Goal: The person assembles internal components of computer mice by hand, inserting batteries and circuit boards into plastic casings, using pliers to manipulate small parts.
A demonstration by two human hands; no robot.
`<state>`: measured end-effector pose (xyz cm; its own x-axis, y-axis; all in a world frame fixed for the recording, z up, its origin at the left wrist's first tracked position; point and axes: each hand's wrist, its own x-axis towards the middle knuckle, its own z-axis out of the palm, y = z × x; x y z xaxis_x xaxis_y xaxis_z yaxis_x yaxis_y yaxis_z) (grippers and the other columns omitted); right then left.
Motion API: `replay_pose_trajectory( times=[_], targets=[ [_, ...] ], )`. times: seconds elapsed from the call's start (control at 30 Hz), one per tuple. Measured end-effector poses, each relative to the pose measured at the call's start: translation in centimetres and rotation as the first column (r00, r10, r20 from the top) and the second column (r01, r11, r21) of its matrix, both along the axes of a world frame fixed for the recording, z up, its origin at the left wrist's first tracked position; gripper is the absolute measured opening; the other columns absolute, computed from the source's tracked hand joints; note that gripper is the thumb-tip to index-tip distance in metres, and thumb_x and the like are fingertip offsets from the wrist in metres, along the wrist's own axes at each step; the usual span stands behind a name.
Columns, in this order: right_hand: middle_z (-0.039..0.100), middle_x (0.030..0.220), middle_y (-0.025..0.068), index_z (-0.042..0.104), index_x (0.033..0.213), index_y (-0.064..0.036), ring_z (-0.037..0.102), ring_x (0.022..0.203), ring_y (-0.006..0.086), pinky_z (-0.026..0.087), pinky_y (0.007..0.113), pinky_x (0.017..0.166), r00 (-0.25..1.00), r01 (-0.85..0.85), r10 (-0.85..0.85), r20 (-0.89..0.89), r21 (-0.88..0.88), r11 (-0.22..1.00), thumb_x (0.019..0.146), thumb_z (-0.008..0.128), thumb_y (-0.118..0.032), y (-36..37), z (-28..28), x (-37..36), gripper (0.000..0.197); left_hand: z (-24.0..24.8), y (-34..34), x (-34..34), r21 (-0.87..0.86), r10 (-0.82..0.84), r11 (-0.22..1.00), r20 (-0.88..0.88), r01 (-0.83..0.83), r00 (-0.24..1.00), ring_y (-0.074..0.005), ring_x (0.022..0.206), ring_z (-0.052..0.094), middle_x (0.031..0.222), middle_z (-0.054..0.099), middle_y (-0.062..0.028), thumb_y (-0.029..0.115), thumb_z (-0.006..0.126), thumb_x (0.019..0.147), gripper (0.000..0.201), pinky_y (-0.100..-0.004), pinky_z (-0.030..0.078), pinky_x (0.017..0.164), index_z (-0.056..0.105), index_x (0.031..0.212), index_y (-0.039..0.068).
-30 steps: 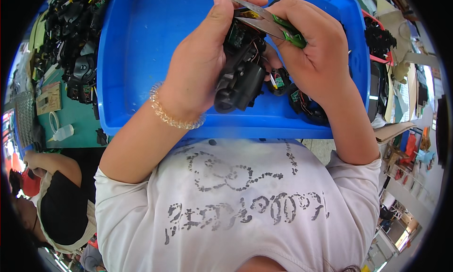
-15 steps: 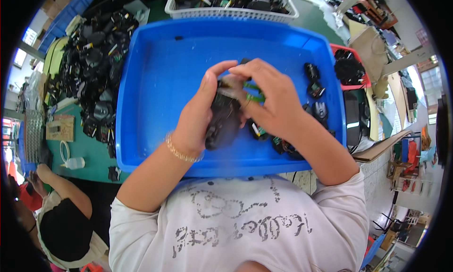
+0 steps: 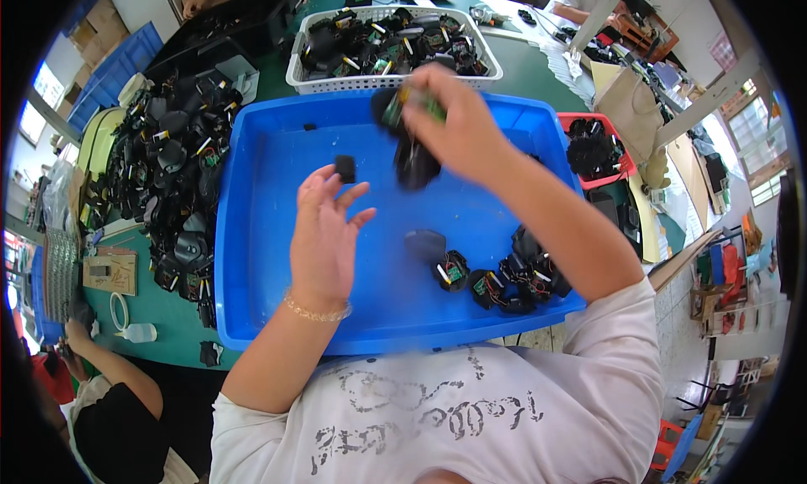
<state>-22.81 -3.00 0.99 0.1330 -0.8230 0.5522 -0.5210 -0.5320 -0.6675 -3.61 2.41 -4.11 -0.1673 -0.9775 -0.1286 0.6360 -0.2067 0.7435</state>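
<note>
My right hand (image 3: 454, 118) grips a black electronic assembly with a green circuit board (image 3: 392, 113), above the far part of the blue tub (image 3: 277, 328). A dark rounded part (image 3: 416, 165) hangs just below that hand; motion blurs it, and whether it is joined to the assembly I cannot tell. My left hand (image 3: 324, 240) is raised over the tub's left half, a small black square piece (image 3: 345, 168) at its thumb and forefinger tips, the other fingers loosely spread. Several black assemblies with small boards (image 3: 513, 278) lie at the tub's near right, beside a dark smooth shell (image 3: 425, 245).
A white basket (image 3: 307, 87) full of similar assemblies stands beyond the tub. Black parts (image 3: 181, 160) are heaped at the left. A red tray (image 3: 618, 169) sits at the right. A small bottle (image 3: 141, 333) stands left on the green table, near another person's arm (image 3: 122, 370).
My hands have parted: the right moved up and away toward the basket with the assembly, while the left lies apart with a small black piece. The view has shifted, showing more of the basket.
</note>
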Motion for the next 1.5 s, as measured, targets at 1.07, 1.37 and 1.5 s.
replay_pose_trajectory(
  times=[1.07, 1.37, 1.5],
  targets=[
    [0.060, 0.098, 0.0106, 0.054, 0.114, -0.0055, 0.060, 0.087, 0.0265, 0.047, 0.036, 0.078, 0.851, -0.215, 0.415, -0.321, 0.508, 0.834, 0.080, 0.067, -0.030, 6.4, -9.2, -6.0, 0.044, -1.7, 0.3, 0.8, -0.053, -0.081, 0.995, -0.016, 0.080, 0.997, -0.0244, 0.107, 0.048, 0.116, 0.051, -0.0145, 0.025, 0.042, 0.092, 0.032, -0.0348, 0.038, 0.089, 0.050, 0.111, 0.001],
    [0.061, 0.092, 0.0145, 0.053, 0.112, -0.0036, 0.060, 0.088, 0.0314, 0.047, 0.039, 0.077, 0.673, 0.074, 0.387, -0.630, 0.578, 0.813, 0.069, 0.072, -0.026, 7.7, -8.8, 0.3, 0.052, -2.9, -2.3, 1.7, -0.050, 0.052, 0.998, 0.060, -0.049, 0.997, -0.0241, 0.103, 0.050, 0.111, 0.053, -0.0134, 0.023, 0.044, 0.091, 0.029, -0.0358, 0.037, 0.088, 0.052, 0.109, 0.001],
    [0.061, 0.084, 0.0079, 0.056, 0.106, -0.0014, 0.053, 0.066, 0.0145, 0.042, 0.027, 0.060, 0.974, -0.129, 0.224, -0.030, 0.738, 0.662, 0.075, 0.066, -0.026, 6.6, -7.1, -0.6, 0.040, -3.3, -2.7, 1.4, -0.003, 0.060, 0.998, 0.065, -0.060, 0.996, -0.0247, 0.101, 0.051, 0.110, 0.053, -0.0138, 0.023, 0.043, 0.091, 0.029, -0.0359, 0.037, 0.088, 0.052, 0.109, 0.002]
  ],
)
